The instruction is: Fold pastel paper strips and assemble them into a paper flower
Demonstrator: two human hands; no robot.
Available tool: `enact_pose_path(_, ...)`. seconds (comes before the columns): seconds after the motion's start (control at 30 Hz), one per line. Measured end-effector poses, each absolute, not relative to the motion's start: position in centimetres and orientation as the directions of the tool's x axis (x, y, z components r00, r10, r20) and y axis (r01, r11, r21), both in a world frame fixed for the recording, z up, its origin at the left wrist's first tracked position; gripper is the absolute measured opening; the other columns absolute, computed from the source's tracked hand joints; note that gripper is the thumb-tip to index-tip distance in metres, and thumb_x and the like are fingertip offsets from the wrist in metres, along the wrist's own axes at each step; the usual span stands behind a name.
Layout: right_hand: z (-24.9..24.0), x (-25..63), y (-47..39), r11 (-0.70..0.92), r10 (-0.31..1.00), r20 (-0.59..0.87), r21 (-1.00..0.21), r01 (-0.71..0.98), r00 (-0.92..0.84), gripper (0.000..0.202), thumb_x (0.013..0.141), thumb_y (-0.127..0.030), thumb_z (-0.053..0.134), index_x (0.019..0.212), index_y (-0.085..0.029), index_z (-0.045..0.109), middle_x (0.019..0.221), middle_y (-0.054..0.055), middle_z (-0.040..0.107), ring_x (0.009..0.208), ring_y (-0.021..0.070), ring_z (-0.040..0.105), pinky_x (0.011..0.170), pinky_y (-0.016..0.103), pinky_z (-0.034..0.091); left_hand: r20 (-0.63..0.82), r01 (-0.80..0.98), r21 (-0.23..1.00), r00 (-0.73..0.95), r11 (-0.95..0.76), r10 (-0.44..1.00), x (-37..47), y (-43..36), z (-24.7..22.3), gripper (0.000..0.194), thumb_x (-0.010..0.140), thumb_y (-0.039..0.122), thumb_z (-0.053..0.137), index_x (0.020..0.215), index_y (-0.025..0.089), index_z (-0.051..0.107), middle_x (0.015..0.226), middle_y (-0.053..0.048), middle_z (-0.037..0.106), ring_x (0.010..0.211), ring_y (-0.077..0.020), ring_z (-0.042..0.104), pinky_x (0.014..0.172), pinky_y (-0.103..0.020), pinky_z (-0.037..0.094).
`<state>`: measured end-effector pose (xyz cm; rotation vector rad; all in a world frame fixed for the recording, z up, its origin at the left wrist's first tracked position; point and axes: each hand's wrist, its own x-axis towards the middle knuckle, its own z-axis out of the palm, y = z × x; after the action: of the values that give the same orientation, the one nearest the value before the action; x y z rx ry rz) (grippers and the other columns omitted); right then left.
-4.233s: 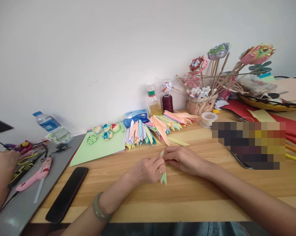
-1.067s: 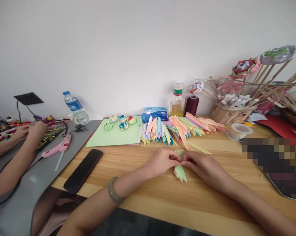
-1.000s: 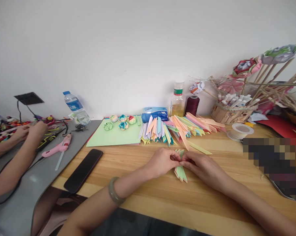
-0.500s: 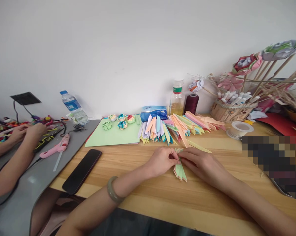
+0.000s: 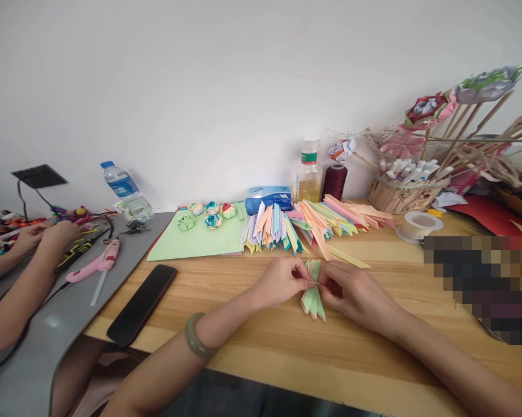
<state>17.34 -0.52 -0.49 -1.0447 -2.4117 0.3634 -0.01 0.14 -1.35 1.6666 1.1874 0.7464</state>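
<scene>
Your left hand [image 5: 282, 282] and right hand [image 5: 352, 289] have parted slightly, both grips pinched, seemingly on a thin strand [image 5: 316, 284], leaving the green paper [image 5: 314, 304] workable at its waist

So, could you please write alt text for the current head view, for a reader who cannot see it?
A person's left hand and right hand pinch the narrow middle of pleated paper at a wooden table. Behind lie many coloured strips and, on a green sheet, five paper flowers; a phone lies to the left.
</scene>
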Motion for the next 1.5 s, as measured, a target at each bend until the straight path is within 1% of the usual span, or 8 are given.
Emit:
enact_pose_path(0.2, -0.5, 17.5, -0.7, 0.689, 0.708, 0.289, -0.485, 0.539, -0.644, 0.012, 0.067, -0.007, 0.047, 0.064, -0.019, 0.046, 0.064, 0.000, 0.051, 0.057, 0.0126, 0.046, 0.053, 0.023, 0.035, -0.115, 0.200, 0.979, 0.381, 0.039, 0.917, 0.0, 0.4, -1.2, 0.013, 0.060, 0.013, 0.065, 0.057, 0.012, 0.053, 0.064, -0.002, 0.061, 0.063, -0.0114, 0.055, 0.063, -0.025, 0.043)
enact_pose_path(0.33, -0.4, 17.5, -0.7, 0.713, 0.676, 0.287, -0.489, 0.502, -0.679, 0.013, 0.067, -0.006, 0.047, 0.064, -0.019, 0.048, 0.063, -0.001, 0.051, 0.057, 0.0124, 0.045, 0.055, 0.023, 0.035, -0.132, 0.187, 0.981, 0.408, 0.059, 0.903, 0.1, 0.4, -1.4, 0.013, 0.058, 0.011, 0.064, 0.059, 0.013, 0.051, 0.061, 0.001, 0.056, 0.059, -0.0090, 0.051, 0.059, -0.022, 0.040)
enact_pose_path(0.5, 0.2, 17.5, -0.7, 0.662, 0.718, 0.299, -0.572, 0.484, -0.629, 0.012, 0.076, -0.011, 0.045, 0.074, -0.019, 0.053, 0.075, 0.002, 0.056, 0.066, 0.0142, 0.051, 0.060, 0.025, 0.041, -0.025, 0.294, 0.949, 0.433, -0.114, 0.901, 0.1, -0.3, -1.0, 0.010, 0.062, 0.010, 0.057, 0.066, 0.015, 0.049, 0.068, 0.001, 0.055, 0.062, -0.0096, 0.051, 0.060, -0.022, 0.041)
enact_pose_path(0.6, 0.2, 17.5, -0.5, 0.595, 0.774, 0.283, -0.632, 0.497, -0.566, 0.014, 0.082, -0.016, 0.042, 0.080, -0.019, 0.056, 0.076, 0.002, 0.059, 0.065, 0.0141, 0.054, 0.059, 0.025, 0.042, 0.074, 0.470, 0.832, 0.432, -0.295, 0.899, 0.1, -0.7, -0.4, 0.007, 0.064, 0.011, 0.053, 0.066, 0.017, 0.049, 0.069, 0.001, 0.056, 0.067, -0.0116, 0.052, 0.064, -0.023, 0.040)
enact_pose_path(0.7, -0.3, 17.5, -0.3, 0.600, 0.768, 0.267, -0.619, 0.508, -0.582, 0.015, 0.083, -0.019, 0.044, 0.078, -0.019, 0.058, 0.073, 0.003, 0.061, 0.066, 0.0149, 0.056, 0.061, 0.025, 0.043, 0.167, 0.588, 0.686, 0.445, -0.428, 0.880, 0.1, -0.8, -0.1, 0.010, 0.064, 0.009, 0.049, 0.066, 0.018, 0.048, 0.068, 0.002, 0.055, 0.066, -0.0122, 0.051, 0.064, -0.024, 0.039)
enact_pose_path(1.03, -1.4, 17.3, 0.4, 0.632, 0.749, 0.296, -0.589, 0.503, -0.593, 0.017, 0.082, -0.013, 0.046, 0.080, -0.018, 0.063, 0.077, 0.003, 0.063, 0.072, 0.0152, 0.058, 0.066, 0.025, 0.043, 0.326, 0.615, 0.448, 0.564, -0.649, 0.759, 0.0, -0.7, -1.1, 0.008, 0.073, 0.012, 0.044, 0.070, 0.019, 0.047, 0.067, 0.000, 0.056, 0.061, -0.0117, 0.050, 0.059, -0.022, 0.037)
enact_pose_path(1.3, -1.5, 17.4, 0.3, 0.642, 0.746, 0.304, -0.563, 0.520, -0.592, 0.016, 0.080, -0.013, 0.047, 0.076, -0.018, 0.062, 0.072, 0.002, 0.062, 0.069, 0.0149, 0.057, 0.064, 0.024, 0.041, 0.373, 0.609, 0.410, 0.568, -0.679, 0.734, -0.1, -0.7, -1.3, 0.011, 0.077, 0.014, 0.042, 0.069, 0.018, 0.049, 0.068, -0.001, 0.058, 0.062, -0.0110, 0.052, 0.060, -0.021, 0.039)
enact_pose_path(1.5, -1.0, 17.5, 0.1, 0.634, 0.757, 0.292, -0.542, 0.551, -0.585, 0.012, 0.070, -0.008, 0.048, 0.066, -0.017, 0.054, 0.064, 0.000, 0.054, 0.057, 0.0121, 0.049, 0.054, 0.021, 0.036, 0.461, 0.523, 0.508, 0.506, -0.684, 0.729, -0.5, -0.5, -1.4, 0.017, 0.071, 0.006, 0.044, 0.059, 0.017, 0.048, 0.058, 0.002, 0.055, 0.054, -0.0084, 0.049, 0.053, -0.019, 0.037)
